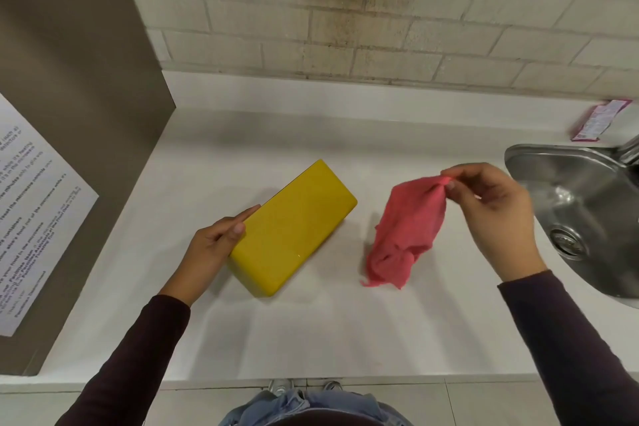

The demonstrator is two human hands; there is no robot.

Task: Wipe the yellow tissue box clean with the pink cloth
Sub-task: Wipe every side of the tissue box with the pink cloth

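Pink cloth point(404, 228) pinched by right hand point(494, 214); left hand point(211, 249) flat against yellow tissue box point(294, 228).

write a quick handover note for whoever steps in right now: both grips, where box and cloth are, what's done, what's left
Left grip: straight fingers along the side of the yellow tissue box, thumb on top, steadying it on the counter.
Right grip: pinches the top of the pink cloth, which hangs right of the box, low end on the counter.
Done: both things in hand.
Left: cloth is apart from the box; all the wiping.
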